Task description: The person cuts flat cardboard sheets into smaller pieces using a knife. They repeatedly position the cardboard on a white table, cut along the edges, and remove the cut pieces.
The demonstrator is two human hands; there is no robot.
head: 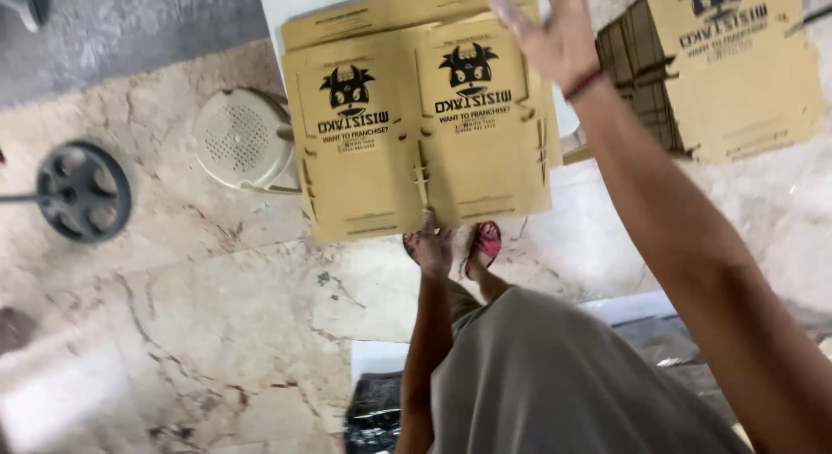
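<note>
Apparently flat cardboard sheet (416, 125), long axis left-right, left hand (433, 246) at near edge

Left hand (433, 246): grips the near edge of the flat brown cardboard sheet (416, 133).
Right hand (555, 34): open, fingers spread, seemingly touching the sheet's far corner.
Floor: round perforated stool (241, 138), stacked cardboard (737, 64).
</note>
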